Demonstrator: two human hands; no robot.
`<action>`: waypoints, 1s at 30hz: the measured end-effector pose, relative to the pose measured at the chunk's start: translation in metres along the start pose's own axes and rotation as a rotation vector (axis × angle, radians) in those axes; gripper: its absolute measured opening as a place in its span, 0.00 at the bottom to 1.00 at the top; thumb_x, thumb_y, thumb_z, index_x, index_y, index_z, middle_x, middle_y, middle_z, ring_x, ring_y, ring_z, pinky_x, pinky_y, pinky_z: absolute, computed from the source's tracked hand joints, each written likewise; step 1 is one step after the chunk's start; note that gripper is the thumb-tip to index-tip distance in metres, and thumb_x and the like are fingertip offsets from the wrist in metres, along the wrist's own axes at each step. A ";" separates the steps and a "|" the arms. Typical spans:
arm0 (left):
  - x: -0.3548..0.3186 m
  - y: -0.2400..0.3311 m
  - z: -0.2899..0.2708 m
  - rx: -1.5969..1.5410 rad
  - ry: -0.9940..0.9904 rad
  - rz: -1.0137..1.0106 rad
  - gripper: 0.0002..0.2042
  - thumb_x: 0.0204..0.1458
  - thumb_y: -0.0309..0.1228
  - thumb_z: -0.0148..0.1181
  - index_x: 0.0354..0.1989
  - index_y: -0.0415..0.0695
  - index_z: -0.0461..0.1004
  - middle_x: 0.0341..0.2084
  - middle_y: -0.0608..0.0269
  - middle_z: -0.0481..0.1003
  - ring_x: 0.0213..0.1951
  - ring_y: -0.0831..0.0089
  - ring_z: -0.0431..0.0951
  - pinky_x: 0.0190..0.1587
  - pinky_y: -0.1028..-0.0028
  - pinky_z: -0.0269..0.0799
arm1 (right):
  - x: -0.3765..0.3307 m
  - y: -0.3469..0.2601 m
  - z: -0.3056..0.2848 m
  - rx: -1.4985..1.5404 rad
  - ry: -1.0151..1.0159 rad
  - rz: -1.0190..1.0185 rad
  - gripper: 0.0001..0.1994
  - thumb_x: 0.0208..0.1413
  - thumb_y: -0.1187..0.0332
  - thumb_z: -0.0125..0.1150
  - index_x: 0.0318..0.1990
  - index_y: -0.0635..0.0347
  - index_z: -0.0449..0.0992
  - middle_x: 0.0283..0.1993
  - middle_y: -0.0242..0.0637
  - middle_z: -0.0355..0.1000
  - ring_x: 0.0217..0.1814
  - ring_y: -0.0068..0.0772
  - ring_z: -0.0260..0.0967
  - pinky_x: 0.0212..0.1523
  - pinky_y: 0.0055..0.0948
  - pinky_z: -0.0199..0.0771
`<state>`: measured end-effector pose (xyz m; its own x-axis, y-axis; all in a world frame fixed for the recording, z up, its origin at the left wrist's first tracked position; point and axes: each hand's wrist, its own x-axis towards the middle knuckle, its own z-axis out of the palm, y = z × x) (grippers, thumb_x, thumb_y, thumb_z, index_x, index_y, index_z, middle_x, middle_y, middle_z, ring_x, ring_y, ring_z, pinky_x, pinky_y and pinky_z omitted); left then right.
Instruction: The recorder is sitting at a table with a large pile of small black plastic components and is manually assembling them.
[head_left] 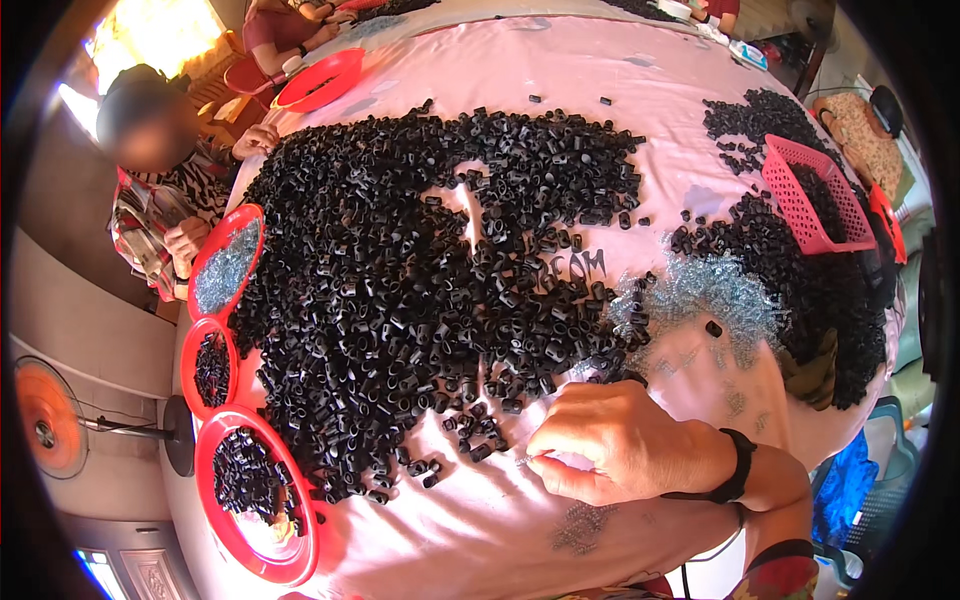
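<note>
My right hand (pixel 620 440), with a black band round its wrist, comes in from the lower right, back upward. Its thumb and index finger are pinched together over the pink cloth. At their tips shows a small silver metal piece (pixel 523 461), too tiny to make out well. Just left of the hand begins a broad heap of short black plastic tube-like pieces (pixel 380 270). Beyond the wrist lies a spread of tiny silver metal pieces (pixel 725 300), and a smaller patch of silver pieces (pixel 583 527) sits nearer me. My left hand is out of view.
Red bowls line the left edge: a near bowl (pixel 303 500) and a small bowl (pixel 232 345) with black parts, a third bowl (pixel 259 235) with silver pieces. A pink basket (pixel 860 235) stands among black parts at right. A co-worker (pixel 165 210) sits at left; others work at the far end.
</note>
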<state>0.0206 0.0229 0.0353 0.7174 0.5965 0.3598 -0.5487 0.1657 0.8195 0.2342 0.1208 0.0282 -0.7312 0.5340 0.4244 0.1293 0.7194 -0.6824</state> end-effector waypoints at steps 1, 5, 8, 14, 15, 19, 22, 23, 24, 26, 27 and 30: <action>0.000 0.001 0.002 -0.024 -0.003 -0.002 0.18 0.66 0.36 0.56 0.56 0.35 0.78 0.51 0.45 0.78 0.57 0.51 0.75 0.62 0.55 0.68 | 0.001 -0.001 0.000 0.003 -0.001 -0.004 0.06 0.50 0.74 0.74 0.33 0.56 0.81 0.27 0.31 0.74 0.26 0.36 0.72 0.27 0.33 0.73; 0.003 -0.001 0.009 -0.120 -0.019 0.001 0.19 0.67 0.36 0.55 0.57 0.35 0.78 0.52 0.45 0.78 0.59 0.51 0.75 0.63 0.55 0.68 | 0.002 -0.007 0.000 0.057 0.010 0.035 0.05 0.52 0.74 0.70 0.31 0.58 0.78 0.27 0.37 0.72 0.29 0.43 0.73 0.29 0.40 0.75; 0.008 -0.006 0.014 -0.197 -0.040 -0.001 0.19 0.68 0.36 0.53 0.57 0.34 0.78 0.53 0.44 0.77 0.60 0.51 0.74 0.64 0.54 0.67 | -0.001 -0.009 -0.001 0.065 0.015 0.041 0.05 0.52 0.74 0.71 0.31 0.58 0.78 0.28 0.37 0.74 0.30 0.43 0.74 0.30 0.40 0.76; 0.011 -0.011 0.030 -0.321 -0.034 0.000 0.19 0.70 0.37 0.51 0.58 0.34 0.78 0.55 0.43 0.77 0.62 0.51 0.74 0.66 0.54 0.66 | -0.002 -0.007 0.004 0.076 -0.004 0.006 0.05 0.51 0.74 0.72 0.32 0.58 0.79 0.29 0.36 0.75 0.29 0.42 0.75 0.30 0.38 0.76; 0.009 -0.012 0.030 -0.347 -0.018 -0.003 0.20 0.70 0.37 0.51 0.59 0.34 0.77 0.55 0.43 0.77 0.62 0.51 0.74 0.67 0.54 0.66 | -0.002 -0.003 0.006 0.084 -0.006 0.008 0.06 0.51 0.74 0.72 0.32 0.58 0.79 0.29 0.36 0.75 0.29 0.41 0.75 0.30 0.38 0.76; 0.001 0.000 0.063 -0.374 0.119 0.121 0.20 0.70 0.38 0.49 0.55 0.32 0.78 0.56 0.42 0.77 0.64 0.53 0.73 0.67 0.55 0.66 | 0.000 -0.014 -0.002 0.000 0.013 0.032 0.04 0.46 0.77 0.70 0.29 0.58 0.81 0.26 0.35 0.76 0.28 0.38 0.74 0.29 0.35 0.74; 0.033 0.020 0.104 -0.668 0.359 0.258 0.19 0.70 0.37 0.50 0.53 0.32 0.77 0.53 0.45 0.77 0.60 0.55 0.74 0.64 0.57 0.68 | 0.003 -0.017 0.001 -0.036 0.004 0.066 0.06 0.42 0.78 0.69 0.29 0.60 0.81 0.27 0.37 0.77 0.28 0.39 0.73 0.31 0.35 0.73; 0.042 0.004 0.099 -0.691 0.323 0.320 0.18 0.70 0.37 0.50 0.52 0.32 0.77 0.52 0.45 0.77 0.59 0.55 0.75 0.63 0.57 0.68 | -0.004 -0.015 -0.003 -0.065 -0.006 0.126 0.06 0.40 0.78 0.69 0.29 0.60 0.81 0.27 0.38 0.77 0.28 0.39 0.73 0.32 0.35 0.73; 0.048 0.000 0.106 -0.653 0.299 0.386 0.18 0.70 0.37 0.50 0.52 0.32 0.77 0.52 0.46 0.77 0.58 0.56 0.75 0.62 0.58 0.68 | 0.001 -0.024 -0.004 -0.076 -0.001 0.131 0.07 0.39 0.78 0.68 0.29 0.61 0.81 0.27 0.38 0.77 0.28 0.40 0.73 0.32 0.35 0.73; 0.053 -0.031 0.096 -0.651 0.188 0.510 0.18 0.69 0.37 0.50 0.51 0.33 0.77 0.50 0.47 0.77 0.57 0.57 0.75 0.60 0.59 0.69 | -0.001 -0.020 0.001 -0.090 -0.035 0.142 0.08 0.38 0.79 0.66 0.30 0.63 0.81 0.27 0.38 0.77 0.28 0.40 0.73 0.33 0.34 0.73; 0.052 -0.042 0.093 -0.620 0.128 0.566 0.18 0.69 0.37 0.50 0.51 0.33 0.77 0.50 0.48 0.77 0.56 0.57 0.75 0.60 0.60 0.69 | 0.002 -0.020 0.006 -0.079 -0.027 0.131 0.08 0.38 0.79 0.66 0.30 0.63 0.80 0.27 0.39 0.77 0.28 0.40 0.73 0.33 0.34 0.73; 0.049 -0.059 0.084 -0.532 -0.065 0.703 0.17 0.69 0.37 0.50 0.49 0.33 0.77 0.48 0.50 0.77 0.53 0.59 0.76 0.57 0.61 0.70 | 0.008 -0.016 0.017 -0.053 -0.020 0.099 0.08 0.38 0.79 0.66 0.30 0.63 0.80 0.28 0.39 0.77 0.28 0.40 0.72 0.34 0.34 0.73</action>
<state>0.1242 -0.0242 0.0420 0.1524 0.6549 0.7402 -0.9876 0.1300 0.0883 0.2150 0.1057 0.0319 -0.7259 0.5954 0.3443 0.2363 0.6860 -0.6882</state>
